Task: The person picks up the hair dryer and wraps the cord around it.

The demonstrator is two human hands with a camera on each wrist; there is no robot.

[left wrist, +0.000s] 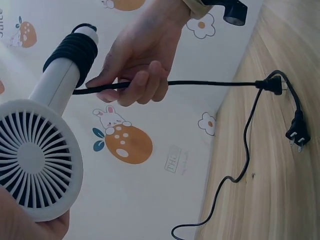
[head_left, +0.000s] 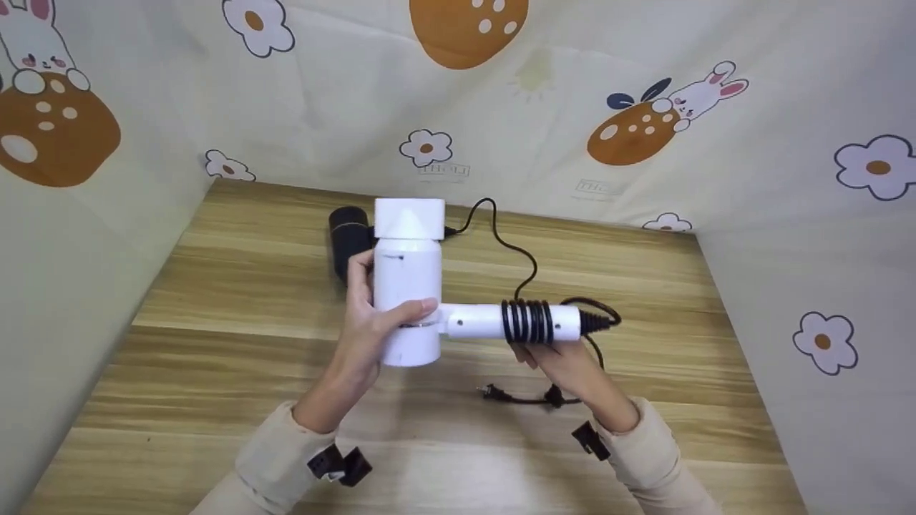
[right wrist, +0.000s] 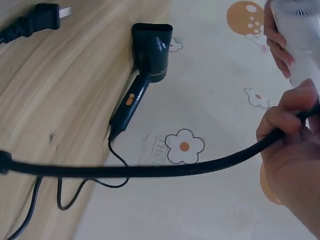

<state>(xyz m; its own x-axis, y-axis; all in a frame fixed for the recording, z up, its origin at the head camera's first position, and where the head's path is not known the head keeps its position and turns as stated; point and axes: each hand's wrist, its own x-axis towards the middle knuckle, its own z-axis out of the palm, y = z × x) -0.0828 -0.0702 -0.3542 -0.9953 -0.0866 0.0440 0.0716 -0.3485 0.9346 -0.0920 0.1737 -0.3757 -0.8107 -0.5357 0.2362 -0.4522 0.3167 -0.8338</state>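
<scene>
A white hair dryer (head_left: 408, 279) is held up above the table, its handle pointing right. My left hand (head_left: 354, 332) grips its body, with the thumb across the front. Several turns of black cord (head_left: 528, 322) wrap the handle. Under the handle is my right hand (head_left: 572, 368); in the left wrist view its fingers pinch the cord (left wrist: 212, 83). The right wrist view shows the same hand (right wrist: 290, 145) curled on the cord. A length of cord runs from it to a plug (head_left: 494, 392) low over the table.
Behind the white dryer lies a black hair dryer (head_left: 349, 239), partly hidden. Its thin cord (head_left: 535, 265) snakes across the wooden table (head_left: 236, 307). Patterned cloth walls (head_left: 343, 93) enclose the table at the back and both sides.
</scene>
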